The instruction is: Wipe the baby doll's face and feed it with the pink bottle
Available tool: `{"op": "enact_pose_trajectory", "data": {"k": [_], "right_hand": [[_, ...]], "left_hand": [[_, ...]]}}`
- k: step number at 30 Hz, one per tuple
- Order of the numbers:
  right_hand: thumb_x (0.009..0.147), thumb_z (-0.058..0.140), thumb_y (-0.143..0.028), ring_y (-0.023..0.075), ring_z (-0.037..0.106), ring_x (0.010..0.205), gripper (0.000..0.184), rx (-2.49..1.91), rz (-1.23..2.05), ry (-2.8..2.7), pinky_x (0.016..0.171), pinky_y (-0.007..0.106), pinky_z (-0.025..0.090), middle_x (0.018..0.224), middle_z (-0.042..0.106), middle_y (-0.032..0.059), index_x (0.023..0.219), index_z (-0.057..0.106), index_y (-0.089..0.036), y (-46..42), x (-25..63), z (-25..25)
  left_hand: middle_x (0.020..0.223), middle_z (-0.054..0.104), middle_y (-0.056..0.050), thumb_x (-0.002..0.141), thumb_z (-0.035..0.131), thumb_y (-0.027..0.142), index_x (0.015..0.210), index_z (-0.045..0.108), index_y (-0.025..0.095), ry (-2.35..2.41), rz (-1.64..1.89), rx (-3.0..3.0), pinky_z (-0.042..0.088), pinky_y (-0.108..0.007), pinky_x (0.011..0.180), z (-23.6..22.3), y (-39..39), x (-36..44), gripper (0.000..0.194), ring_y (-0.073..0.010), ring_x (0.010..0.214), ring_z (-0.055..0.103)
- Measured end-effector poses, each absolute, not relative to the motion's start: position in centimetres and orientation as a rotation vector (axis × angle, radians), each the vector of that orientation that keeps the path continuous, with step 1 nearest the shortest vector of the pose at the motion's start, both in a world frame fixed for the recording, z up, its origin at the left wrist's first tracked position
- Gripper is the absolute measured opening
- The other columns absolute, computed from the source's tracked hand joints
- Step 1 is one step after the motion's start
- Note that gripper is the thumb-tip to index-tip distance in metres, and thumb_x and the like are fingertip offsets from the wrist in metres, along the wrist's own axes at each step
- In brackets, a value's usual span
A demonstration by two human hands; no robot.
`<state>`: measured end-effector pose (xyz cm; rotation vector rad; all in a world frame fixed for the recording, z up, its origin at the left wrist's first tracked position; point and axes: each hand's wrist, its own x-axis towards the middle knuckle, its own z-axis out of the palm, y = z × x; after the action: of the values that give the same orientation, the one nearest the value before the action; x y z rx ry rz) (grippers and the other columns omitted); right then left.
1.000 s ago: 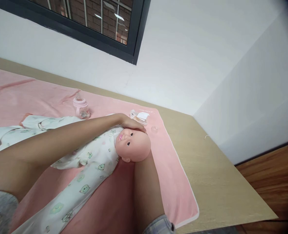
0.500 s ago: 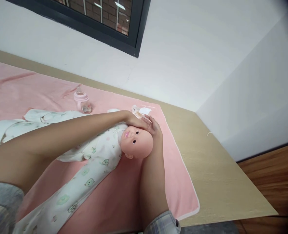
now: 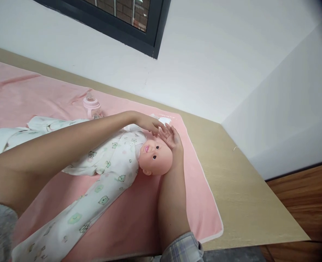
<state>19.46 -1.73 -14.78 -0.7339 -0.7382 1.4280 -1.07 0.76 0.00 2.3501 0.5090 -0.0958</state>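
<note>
A baby doll point(image 3: 155, 159) in a white sleepsuit with small green prints lies on its back on a pink towel point(image 3: 193, 203), head to the right. My left hand point(image 3: 147, 123) reaches across its chest, fingers stretched out and resting just above the forehead. My right hand point(image 3: 173, 138) is open behind the top of the head, palm up against it, with the forearm running under the head's right side. Neither hand grips anything.
A pink baby bottle point(image 3: 91, 107) stands on the towel behind the doll. A small white packet point(image 3: 164, 120) lies near the towel's far right corner. The towel covers a light wooden table point(image 3: 245, 196) against a white wall; a dark wooden floor shows to the right.
My right hand has come out from under the doll's head and opened beside it. My left hand lifted off the forehead. The doll's face has turned more upward.
</note>
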Motion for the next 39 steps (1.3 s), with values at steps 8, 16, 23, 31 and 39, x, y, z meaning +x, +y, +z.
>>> {"op": "enact_pose_trajectory", "data": {"k": [8,16,23,31,39], "right_hand": [[0.099,0.049,-0.044,0.0183,0.062,0.132,0.032,-0.705,1.364,-0.715,0.113,0.041,0.052,0.144,0.062,0.0016,0.115,0.071,-0.027,-2.4,19.2,-12.6],[0.092,0.059,-0.053,0.0255,0.057,0.140,0.037,-0.606,1.444,-0.927,0.116,0.049,0.048,0.146,0.062,0.0047,0.113,0.073,-0.026,-4.0,18.3,-11.8],[0.089,0.061,-0.062,0.0305,0.058,0.137,0.050,-0.610,1.527,-0.978,0.115,0.056,0.047,0.143,0.063,0.0087,0.119,0.070,-0.024,-4.2,18.2,-11.6],[0.084,0.067,-0.065,0.0318,0.062,0.131,0.056,-0.572,1.535,-0.990,0.117,0.059,0.044,0.139,0.066,0.0067,0.123,0.067,-0.025,-3.9,18.4,-11.7],[0.086,0.065,-0.064,0.0283,0.061,0.134,0.058,-0.591,1.523,-1.034,0.119,0.058,0.042,0.148,0.060,0.0074,0.131,0.061,-0.028,-3.7,18.3,-12.2]], "left_hand": [[0.136,0.063,-0.021,0.086,0.055,0.054,0.132,0.063,0.012,0.929,0.219,2.118,0.054,-0.033,0.087,-1.2,1.5,-2.2,0.062,-0.0314,0.116,0.064],[0.116,0.069,-0.021,0.089,0.047,0.075,0.099,0.069,0.014,1.066,0.582,1.947,0.054,-0.040,0.081,-2.0,1.5,-0.1,0.065,-0.0360,0.108,0.064],[0.071,0.057,-0.005,0.077,0.067,0.043,0.062,0.049,0.019,1.110,0.832,2.022,0.048,-0.039,0.085,-1.7,1.7,-0.7,0.033,-0.0290,0.089,0.063],[0.133,0.063,-0.010,0.078,0.066,0.042,0.069,0.060,0.016,0.832,0.962,2.229,0.041,-0.039,0.109,0.6,-0.9,-4.6,0.028,-0.0325,0.125,0.056],[0.140,0.061,-0.005,0.085,0.061,0.044,0.077,0.065,0.016,0.520,0.709,2.169,0.045,-0.039,0.106,1.6,-5.8,-8.5,0.029,-0.0349,0.134,0.053]]}}
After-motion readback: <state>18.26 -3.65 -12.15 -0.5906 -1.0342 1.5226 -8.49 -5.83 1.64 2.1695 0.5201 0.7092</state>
